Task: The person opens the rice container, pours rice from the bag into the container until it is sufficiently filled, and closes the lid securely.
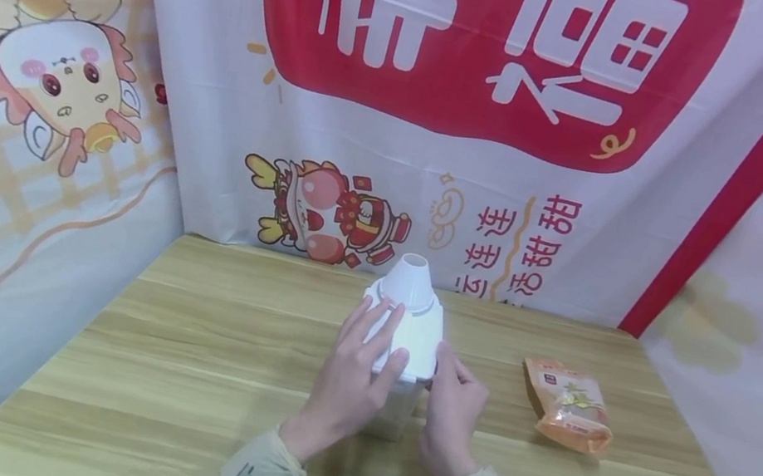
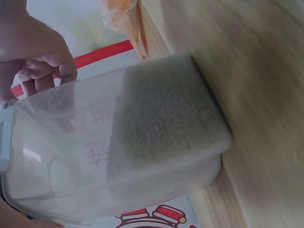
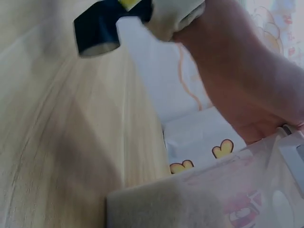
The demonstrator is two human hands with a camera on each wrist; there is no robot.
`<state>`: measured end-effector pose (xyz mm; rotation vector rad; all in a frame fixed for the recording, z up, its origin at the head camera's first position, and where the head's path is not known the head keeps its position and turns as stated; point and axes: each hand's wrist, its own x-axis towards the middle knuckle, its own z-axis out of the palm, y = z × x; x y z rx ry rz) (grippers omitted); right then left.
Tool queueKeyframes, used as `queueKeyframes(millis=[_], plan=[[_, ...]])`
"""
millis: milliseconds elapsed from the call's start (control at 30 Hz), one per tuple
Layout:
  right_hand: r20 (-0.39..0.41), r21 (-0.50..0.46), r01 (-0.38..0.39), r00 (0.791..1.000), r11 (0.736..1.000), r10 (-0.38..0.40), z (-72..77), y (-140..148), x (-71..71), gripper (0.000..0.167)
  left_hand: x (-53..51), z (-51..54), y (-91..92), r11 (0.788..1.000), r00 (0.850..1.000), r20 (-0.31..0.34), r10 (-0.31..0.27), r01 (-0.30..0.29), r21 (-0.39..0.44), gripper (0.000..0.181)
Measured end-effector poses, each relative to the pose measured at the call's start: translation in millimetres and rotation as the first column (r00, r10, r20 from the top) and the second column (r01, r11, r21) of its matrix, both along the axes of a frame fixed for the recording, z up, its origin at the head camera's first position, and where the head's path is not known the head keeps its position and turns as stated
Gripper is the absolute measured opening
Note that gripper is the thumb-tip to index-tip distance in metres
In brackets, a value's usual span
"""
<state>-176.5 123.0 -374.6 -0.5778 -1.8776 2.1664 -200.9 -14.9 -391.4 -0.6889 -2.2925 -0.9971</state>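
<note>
A clear plastic storage box (image 1: 392, 412) stands upright on the table, with a white lid (image 1: 419, 341) on top and a white cone-shaped cap (image 1: 410, 283) at the lid's far end. Pale, rice-like grain (image 2: 161, 109) fills roughly its lower half in the left wrist view. My left hand (image 1: 353, 372) rests on the lid's left part, fingers extended towards the cap. At the lid's right edge, my right hand (image 1: 455, 406) pinches the rim, its thumb above and its other fingers curled against the box side. Both palms' undersides are hidden in the head view.
To the right on the wooden table (image 1: 177, 372) lies an orange plastic packet (image 1: 568, 408). Printed cloth (image 1: 370, 127) hangs behind the table's back edge, and more cloth closes off the left and right sides.
</note>
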Motion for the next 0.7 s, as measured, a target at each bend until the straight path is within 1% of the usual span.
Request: queueKeyframes(millis=[233, 367, 500, 600, 700], plan=[[0.017, 0.036, -0.068, 0.998, 0.997, 0.067, -1.4, 5.7, 0.3, 0.054, -0.6, 3.8, -3.9, 0.999, 0.999, -0.01, -0.033, 0.033, -0.004, 0.056], [0.01, 0.06, -0.091, 0.996, 0.994, 0.09, -1.6, 10.2, -0.1, 0.054, 0.1, 6.6, -5.8, 0.998, 0.999, 0.024, -0.042, 0.043, -0.037, 0.059], [-0.006, 0.103, -0.124, 0.992, 0.987, 0.125, 0.0, 18.7, -0.6, 0.049, -0.1, 9.1, -7.0, 0.996, 0.996, 0.063, -0.06, 0.064, -0.06, 0.061], [-0.026, 0.14, -0.164, 0.985, 0.976, 0.169, 1.2, 24.9, -0.8, 0.047, -0.1, 10.5, -9.2, 0.995, 0.993, 0.092, -0.079, 0.085, -0.06, 0.062], [-0.04, 0.196, -0.205, 0.975, 0.959, 0.217, 0.5, 29.9, -0.2, 0.049, -0.3, 11.5, -12.8, 0.992, 0.988, 0.116, -0.103, 0.11, -0.061, 0.063]])
